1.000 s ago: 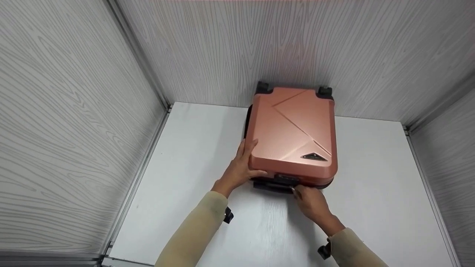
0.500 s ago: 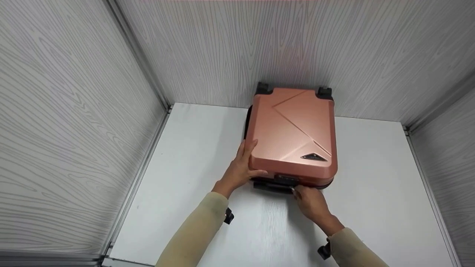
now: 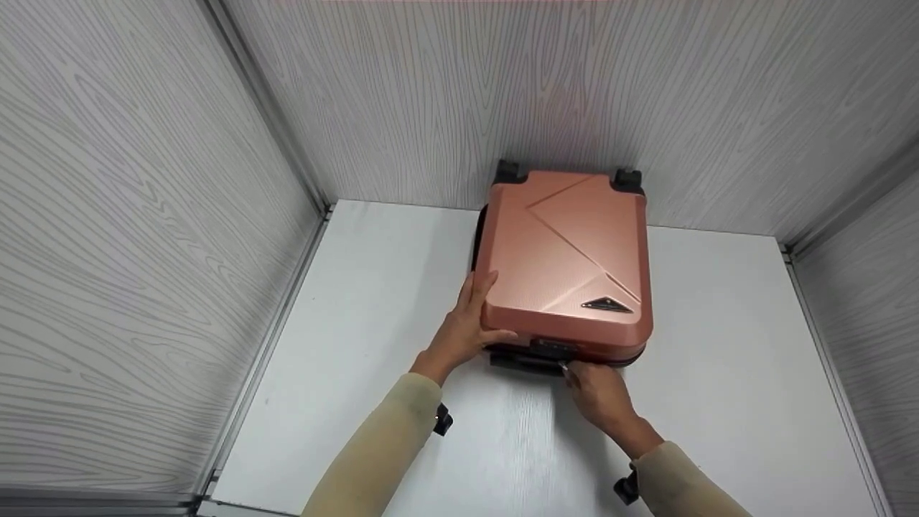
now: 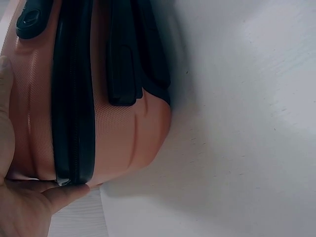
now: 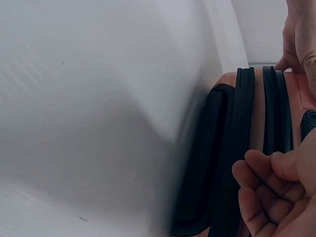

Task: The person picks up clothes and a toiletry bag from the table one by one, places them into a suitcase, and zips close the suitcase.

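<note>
A rose-pink hard-shell suitcase (image 3: 567, 244) lies flat, its handle end facing me. Across its left near corner rests my left hand (image 3: 463, 327), fingers fairly straight along the side and thumb on the end. In the left wrist view, one finger of this hand reaches the black zipper band (image 4: 74, 108). My right hand (image 3: 602, 391) is at the near end, right of the combination lock (image 3: 554, 347). In the right wrist view, its thumb and index fingertip pinch at the zipper, the other fingers curled. A silvery zipper pull (image 3: 563, 367) shows at those fingertips in the head view.
The white tabletop (image 3: 359, 301) lies under the suitcase, with grey wood-grain panels (image 3: 402, 100) behind and at both sides. Black wheels (image 3: 628, 179) at the suitcase's far end are close to the back panel. A black carry handle (image 4: 123, 59) runs along its near end.
My right hand has shifted very slightly left along the zipper. The left hand and the suitcase look practically unmoved.
</note>
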Tool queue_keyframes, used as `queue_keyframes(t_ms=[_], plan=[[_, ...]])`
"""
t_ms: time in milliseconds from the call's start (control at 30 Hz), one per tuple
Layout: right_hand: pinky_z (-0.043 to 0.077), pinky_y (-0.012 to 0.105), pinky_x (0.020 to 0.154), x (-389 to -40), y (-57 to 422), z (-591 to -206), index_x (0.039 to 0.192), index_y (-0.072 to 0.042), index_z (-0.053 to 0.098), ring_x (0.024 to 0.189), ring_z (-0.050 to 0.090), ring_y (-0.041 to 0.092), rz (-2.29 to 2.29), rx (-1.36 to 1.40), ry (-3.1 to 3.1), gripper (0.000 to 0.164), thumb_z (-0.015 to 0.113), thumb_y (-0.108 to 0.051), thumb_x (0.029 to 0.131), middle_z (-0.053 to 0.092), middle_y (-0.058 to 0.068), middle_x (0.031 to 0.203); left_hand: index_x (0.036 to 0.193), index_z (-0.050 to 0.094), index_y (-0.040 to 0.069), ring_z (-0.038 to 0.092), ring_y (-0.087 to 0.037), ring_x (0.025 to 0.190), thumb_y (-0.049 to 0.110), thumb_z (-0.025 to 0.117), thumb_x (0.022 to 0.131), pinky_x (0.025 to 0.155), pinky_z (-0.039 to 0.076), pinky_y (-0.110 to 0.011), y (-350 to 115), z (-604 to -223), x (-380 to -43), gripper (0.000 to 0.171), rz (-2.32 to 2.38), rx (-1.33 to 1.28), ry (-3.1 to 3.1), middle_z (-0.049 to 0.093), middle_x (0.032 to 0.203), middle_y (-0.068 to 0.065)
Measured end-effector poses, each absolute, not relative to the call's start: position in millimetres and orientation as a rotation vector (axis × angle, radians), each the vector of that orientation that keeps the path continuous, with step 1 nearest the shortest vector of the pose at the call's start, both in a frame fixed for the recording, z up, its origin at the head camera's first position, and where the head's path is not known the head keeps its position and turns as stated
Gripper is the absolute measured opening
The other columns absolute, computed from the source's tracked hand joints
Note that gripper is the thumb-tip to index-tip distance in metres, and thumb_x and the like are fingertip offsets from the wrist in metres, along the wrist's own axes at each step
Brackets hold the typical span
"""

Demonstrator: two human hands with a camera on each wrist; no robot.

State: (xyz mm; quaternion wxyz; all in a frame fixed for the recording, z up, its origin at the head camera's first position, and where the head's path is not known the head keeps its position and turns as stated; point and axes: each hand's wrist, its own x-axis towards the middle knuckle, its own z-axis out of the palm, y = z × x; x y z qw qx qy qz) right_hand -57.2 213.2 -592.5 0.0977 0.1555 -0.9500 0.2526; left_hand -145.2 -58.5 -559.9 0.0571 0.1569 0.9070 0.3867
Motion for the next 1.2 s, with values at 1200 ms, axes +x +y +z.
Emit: queue_keyframes(t_ms=[1200], plan=[[0.052,0.051,0.056,-62,182,-592,0.075,-0.013,0.062,0.061,0.066,0.03,0.702,0.598,-2.756,0.024,0.074,-0.008,0.096,0.064,0.003,0.066,0.168,0.003,0.048,0.061,-0.035,0.111,0.063,0.08,0.082,0.104,0.052,-0.057,-55,-558,-144,0.116,1.18,0.476,2.752,0.002,0.177,-0.017]])
